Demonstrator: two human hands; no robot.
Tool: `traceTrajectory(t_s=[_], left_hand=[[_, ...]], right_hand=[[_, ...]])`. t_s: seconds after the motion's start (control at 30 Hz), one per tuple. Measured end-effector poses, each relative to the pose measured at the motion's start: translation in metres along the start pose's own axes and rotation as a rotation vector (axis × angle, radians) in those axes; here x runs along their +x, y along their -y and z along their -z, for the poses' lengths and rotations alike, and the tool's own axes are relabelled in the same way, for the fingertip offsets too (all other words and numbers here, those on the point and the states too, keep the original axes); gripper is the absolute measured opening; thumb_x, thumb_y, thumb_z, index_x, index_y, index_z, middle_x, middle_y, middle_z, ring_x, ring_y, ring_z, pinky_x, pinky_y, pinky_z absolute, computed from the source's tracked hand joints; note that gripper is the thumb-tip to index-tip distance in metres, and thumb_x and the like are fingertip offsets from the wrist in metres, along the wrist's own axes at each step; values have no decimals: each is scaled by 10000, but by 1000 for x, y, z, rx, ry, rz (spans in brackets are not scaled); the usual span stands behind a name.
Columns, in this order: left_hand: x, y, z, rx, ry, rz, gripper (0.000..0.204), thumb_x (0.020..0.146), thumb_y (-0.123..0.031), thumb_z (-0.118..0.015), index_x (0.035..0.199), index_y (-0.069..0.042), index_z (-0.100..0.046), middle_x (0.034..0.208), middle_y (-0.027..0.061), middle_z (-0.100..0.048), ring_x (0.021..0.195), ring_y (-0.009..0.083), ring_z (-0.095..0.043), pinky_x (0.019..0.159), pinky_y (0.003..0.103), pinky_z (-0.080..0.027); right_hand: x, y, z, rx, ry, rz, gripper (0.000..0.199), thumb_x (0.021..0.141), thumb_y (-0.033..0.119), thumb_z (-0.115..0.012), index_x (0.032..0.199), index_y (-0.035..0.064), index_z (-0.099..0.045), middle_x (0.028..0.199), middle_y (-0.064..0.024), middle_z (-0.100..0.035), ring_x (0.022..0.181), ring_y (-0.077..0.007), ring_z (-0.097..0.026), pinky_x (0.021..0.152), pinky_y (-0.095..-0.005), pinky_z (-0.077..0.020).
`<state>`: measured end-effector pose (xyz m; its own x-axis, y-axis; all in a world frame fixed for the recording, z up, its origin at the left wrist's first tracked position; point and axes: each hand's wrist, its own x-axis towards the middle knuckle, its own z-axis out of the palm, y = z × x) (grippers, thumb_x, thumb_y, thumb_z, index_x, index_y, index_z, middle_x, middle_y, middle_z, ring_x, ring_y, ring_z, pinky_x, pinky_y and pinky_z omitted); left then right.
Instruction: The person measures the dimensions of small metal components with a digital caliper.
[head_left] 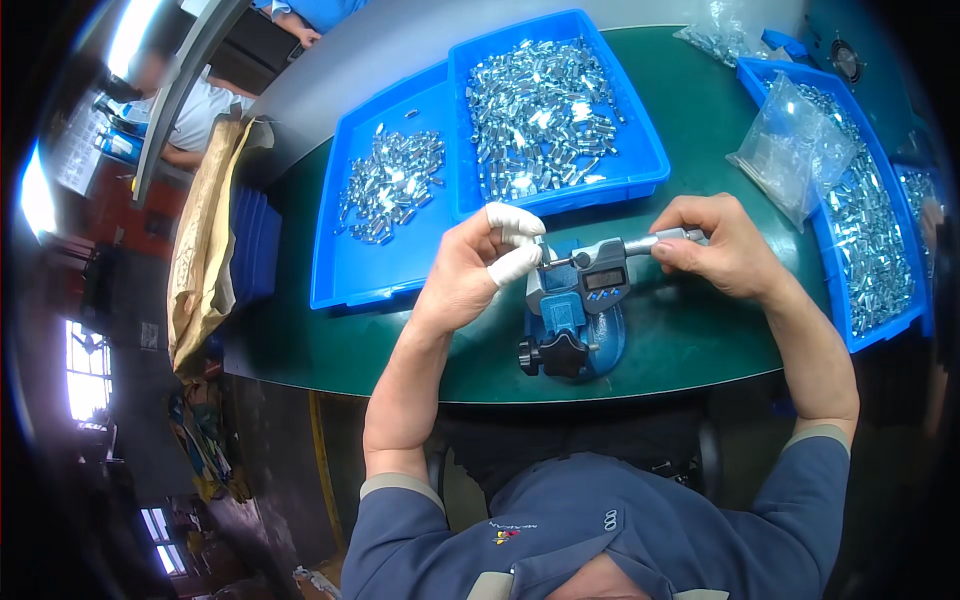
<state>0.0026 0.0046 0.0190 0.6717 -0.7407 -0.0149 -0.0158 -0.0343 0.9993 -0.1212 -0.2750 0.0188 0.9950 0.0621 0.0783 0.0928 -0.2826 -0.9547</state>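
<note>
A digital micrometer (603,272) sits clamped in a blue stand (572,330) on the green table. My left hand (470,270), with white finger cots on thumb and forefinger, pinches a small metal part (541,252) at the micrometer's jaws. My right hand (718,243) grips the micrometer's thimble at its right end. Two blue trays lie beyond my hands: the middle tray (640,160) heaped with small shiny metal parts, the left tray (345,270) holding a smaller pile.
A third blue tray (840,310) of metal parts runs along the right, with a clear plastic bag (795,145) lying on it. Brown paper sacks (205,240) hang off the table's left edge. Another person (195,110) sits at the far left.
</note>
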Motion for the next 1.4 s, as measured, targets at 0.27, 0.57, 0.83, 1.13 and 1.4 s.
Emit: traceTrajectory(t_s=[0.27, 0.57, 0.83, 1.13, 1.4], left_hand=[[0, 2, -1, 3, -3, -2, 211, 889, -22, -672, 1091, -32, -612, 944, 33, -650, 856, 101, -630, 750, 263, -520], [-1, 1, -1, 21, -6, -15, 214, 891, -25, -669, 1097, -34, -611, 947, 35, -651, 864, 104, -633, 754, 265, -515], [-1, 1, -5, 34, 7, -15, 248, 915, -71, -637, 1157, -22, -615, 942, 75, -683, 864, 138, -666, 715, 256, -532], [0, 4, -6, -1, 21, -2, 263, 952, -144, -600, 1184, -22, -622, 912, 94, -693, 835, 163, -679, 611, 279, -546], [-1, -1, -7, -49, 34, 86, 237, 945, -113, -601, 1162, -23, -634, 890, 103, -700, 779, 160, -676, 564, 280, -546]], right_hand=[[1, 1, 0, -42, 3, -23, 215, 873, 215, -661, 851, 1, -676, 673, -43, -658, 642, -105, -608, 587, -254, -429], [-1, 2, -1, -52, -4, -18, 226, 879, 225, -655, 860, 1, -674, 694, -43, -662, 659, -108, -606, 607, -258, -438], [0, 3, 0, -38, -16, -5, 227, 873, 228, -662, 864, 2, -673, 699, -41, -662, 658, -108, -601, 609, -260, -436], [-1, 4, 0, -40, -13, -4, 227, 874, 226, -660, 848, 1, -670, 679, -41, -653, 648, -108, -596, 602, -257, -430], [-2, 3, 2, 7, 13, 2, 203, 868, 193, -707, 906, -6, -688, 725, -20, -647, 683, -76, -572, 616, -241, -437]])
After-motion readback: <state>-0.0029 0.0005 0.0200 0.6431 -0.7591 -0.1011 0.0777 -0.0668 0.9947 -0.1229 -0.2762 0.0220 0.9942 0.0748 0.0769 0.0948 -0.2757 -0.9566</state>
